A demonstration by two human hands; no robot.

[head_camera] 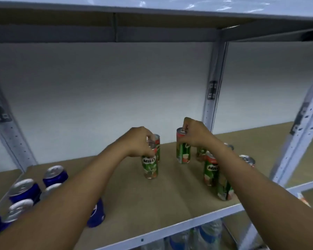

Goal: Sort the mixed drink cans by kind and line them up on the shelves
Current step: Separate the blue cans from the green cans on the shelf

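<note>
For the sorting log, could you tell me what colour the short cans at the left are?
The short cans are dark blue with silver tops, seen in the head view.

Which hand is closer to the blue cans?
The left hand. It grips a green Milo can mid-shelf, nearer the blue cans at the shelf's left end. The right hand holds another Milo can farther right.

Probably a stockroom: bare metal shelving point(213, 98) stocked with drink cans point(55, 175).

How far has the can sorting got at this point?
Done: blue cans grouped at the shelf's left end. In hand: left hand and right hand each grip a green Milo can by its top. Left: Milo cans at right stand loosely, unaligned.
</note>
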